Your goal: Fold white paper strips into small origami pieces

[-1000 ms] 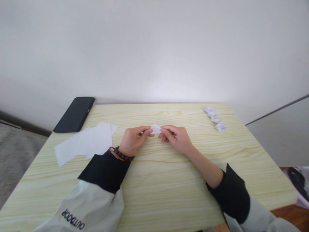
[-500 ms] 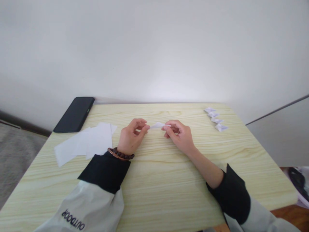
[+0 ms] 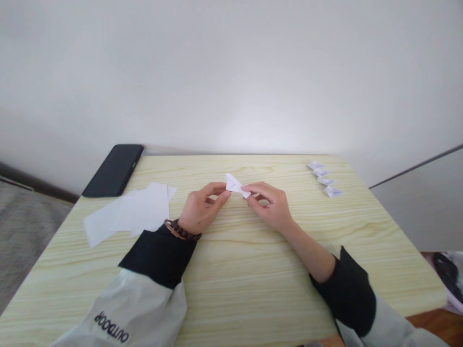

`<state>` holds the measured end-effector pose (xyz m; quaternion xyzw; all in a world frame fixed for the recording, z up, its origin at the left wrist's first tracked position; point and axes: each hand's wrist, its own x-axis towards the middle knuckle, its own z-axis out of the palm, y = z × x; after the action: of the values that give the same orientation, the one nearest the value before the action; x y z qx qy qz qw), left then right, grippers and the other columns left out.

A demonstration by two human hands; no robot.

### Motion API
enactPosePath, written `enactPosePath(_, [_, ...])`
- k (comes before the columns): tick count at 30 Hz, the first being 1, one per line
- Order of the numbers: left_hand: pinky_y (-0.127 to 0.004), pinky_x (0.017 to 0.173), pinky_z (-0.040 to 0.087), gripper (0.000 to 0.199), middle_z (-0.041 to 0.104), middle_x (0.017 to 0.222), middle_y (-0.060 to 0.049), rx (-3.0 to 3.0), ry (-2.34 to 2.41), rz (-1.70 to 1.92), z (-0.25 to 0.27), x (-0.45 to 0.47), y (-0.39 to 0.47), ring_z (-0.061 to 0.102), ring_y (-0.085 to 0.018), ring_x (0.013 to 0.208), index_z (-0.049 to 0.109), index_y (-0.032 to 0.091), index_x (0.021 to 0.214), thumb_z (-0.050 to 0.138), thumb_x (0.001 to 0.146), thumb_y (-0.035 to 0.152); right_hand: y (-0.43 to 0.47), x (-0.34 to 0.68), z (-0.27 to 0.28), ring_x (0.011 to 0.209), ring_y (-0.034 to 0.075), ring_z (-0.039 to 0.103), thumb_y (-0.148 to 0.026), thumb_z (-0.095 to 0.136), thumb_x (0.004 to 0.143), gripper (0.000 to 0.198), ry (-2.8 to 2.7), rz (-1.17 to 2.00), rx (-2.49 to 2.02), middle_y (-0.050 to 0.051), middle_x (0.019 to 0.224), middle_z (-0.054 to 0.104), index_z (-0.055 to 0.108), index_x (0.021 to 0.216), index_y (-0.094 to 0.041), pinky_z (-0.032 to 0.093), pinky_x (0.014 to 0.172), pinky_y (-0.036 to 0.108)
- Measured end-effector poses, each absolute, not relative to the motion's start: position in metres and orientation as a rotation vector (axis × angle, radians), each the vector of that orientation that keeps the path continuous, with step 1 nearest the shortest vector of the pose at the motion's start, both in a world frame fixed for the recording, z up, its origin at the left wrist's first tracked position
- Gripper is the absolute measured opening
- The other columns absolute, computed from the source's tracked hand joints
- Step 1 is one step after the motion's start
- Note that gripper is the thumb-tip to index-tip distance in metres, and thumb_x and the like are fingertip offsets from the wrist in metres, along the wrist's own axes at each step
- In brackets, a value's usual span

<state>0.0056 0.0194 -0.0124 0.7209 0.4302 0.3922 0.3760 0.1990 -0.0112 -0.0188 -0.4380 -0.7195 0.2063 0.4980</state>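
A small folded piece of white paper (image 3: 234,184) is held up over the middle of the table, with crossing creased flaps showing on its face. My left hand (image 3: 205,206) pinches its left end between thumb and fingers. On the other end, my right hand (image 3: 268,202) is closed, thumb below and forefinger on top. Loose white paper sheets (image 3: 150,207) lie overlapping to the left of my left hand. Several folded white paper pieces (image 3: 327,181) stand in a slanting row at the back right, apart from both hands.
A black phone-like device (image 3: 115,169) lies at the table's back left corner. The pale wood-grain table (image 3: 249,289) meets a white wall (image 3: 231,77) at its far edge. A dark item (image 3: 448,270) sits beyond the table's right edge.
The folded paper has turned from nearly edge-on to showing its creased face. My left hand has shifted slightly right, closer to my right hand.
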Motion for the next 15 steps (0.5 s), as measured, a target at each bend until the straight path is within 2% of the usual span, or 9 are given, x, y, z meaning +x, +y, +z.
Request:
enactPosePath(4, [-0.025,0.063,0.055,0.033,0.072,0.09,-0.007,1.88,1.121,1.005,-0.0103,0.0053,0.0199,0.068,-0.018,0.077,0.065,0.015,0.1,0.058,0.082,0.041,-0.0107,0.1982,-0.019,0.083,0.013,0.065,-0.011,0.05,0.082,0.03,-1.9,0.454,-0.952,0.007,0.1,0.069,0.066,0.106,-0.021,0.056,0.068,0.025])
enactPosePath(8, [-0.022,0.061,0.053,0.027,0.071,0.082,-0.004,1.889,1.172,1.02,-0.0097,0.0044,0.0204,0.066,-0.014,0.069,0.067,0.016,0.092,0.056,0.083,0.038,-0.0104,0.1991,-0.0201,0.089,0.015,0.064,-0.01,0.05,0.082,0.028,-1.988,0.391,-0.882,0.007,0.099,0.069,0.068,0.101,-0.02,0.054,0.08,0.029])
enactPosePath(12, [-0.021,0.055,0.051,0.027,0.069,0.074,-0.002,1.859,1.241,1.017,-0.0107,0.0037,0.0205,0.061,-0.012,0.057,0.067,0.015,0.09,0.056,0.082,0.038,-0.0109,0.2001,-0.02,0.082,0.013,0.064,-0.013,0.049,0.085,0.024,-1.948,0.428,-0.944,0.005,0.096,0.068,0.065,0.101,-0.021,0.054,0.069,0.025])
enactPosePath(15, [-0.021,0.056,0.05,0.026,0.068,0.072,-0.001,1.933,1.236,1.018,-0.0105,0.0043,0.0201,0.06,-0.011,0.058,0.068,0.015,0.093,0.055,0.082,0.035,-0.0106,0.1997,-0.0201,0.074,0.011,0.064,-0.017,0.05,0.087,0.02,-1.885,0.441,-1.001,0.004,0.095,0.068,0.062,0.102,-0.021,0.054,0.062,0.022])
